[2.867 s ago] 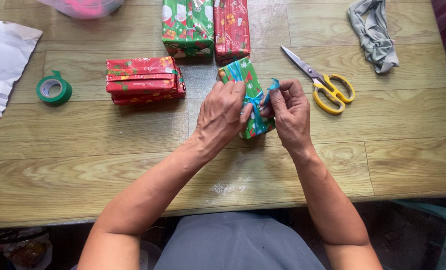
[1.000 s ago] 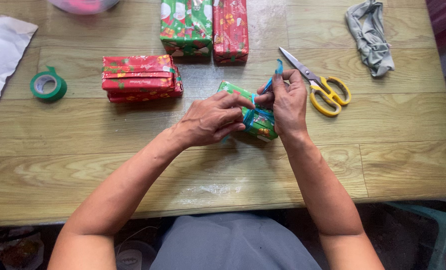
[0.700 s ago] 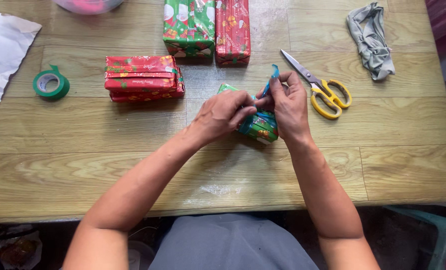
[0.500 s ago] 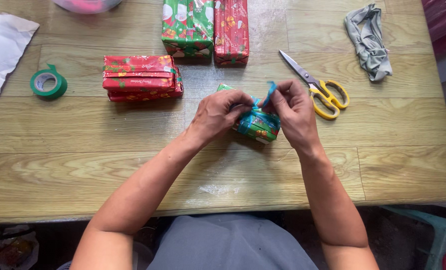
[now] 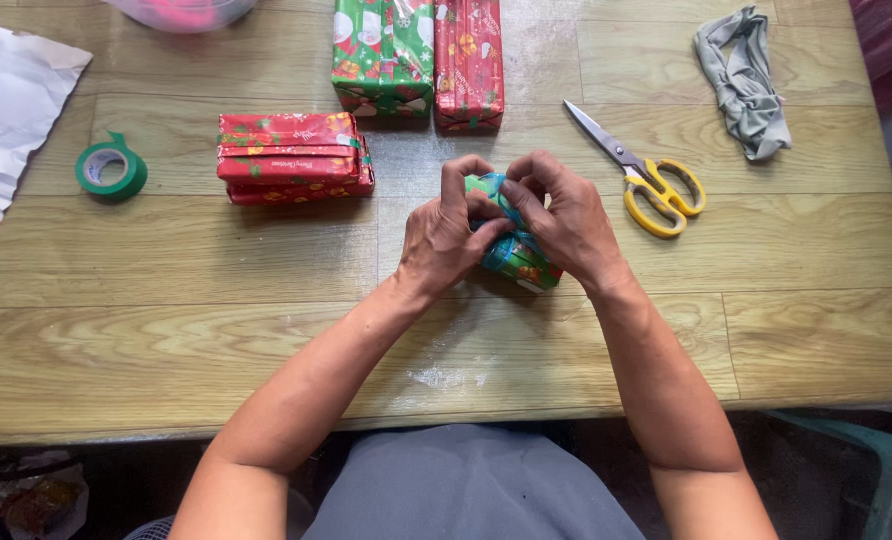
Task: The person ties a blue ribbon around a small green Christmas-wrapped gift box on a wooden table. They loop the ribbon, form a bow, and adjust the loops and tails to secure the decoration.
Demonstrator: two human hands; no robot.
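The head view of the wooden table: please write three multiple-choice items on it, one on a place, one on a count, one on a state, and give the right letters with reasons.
1. Where do the yellow-handled steel scissors lie?
A. right of the hands
B. beside the green tape roll
C. on the grey cloth

2. How many wrapped gift boxes lie at the far edge of the pale wooden table?
A. one
B. two
C. four

3. How is the small green wrapped parcel with blue ribbon held?
A. by no hand
B. by one hand
C. by both hands

Answers: 1 A, they lie just beyond the right hand. 2 B, one green box and one red box lie side by side. 3 C, the left hand and right hand both close over it.
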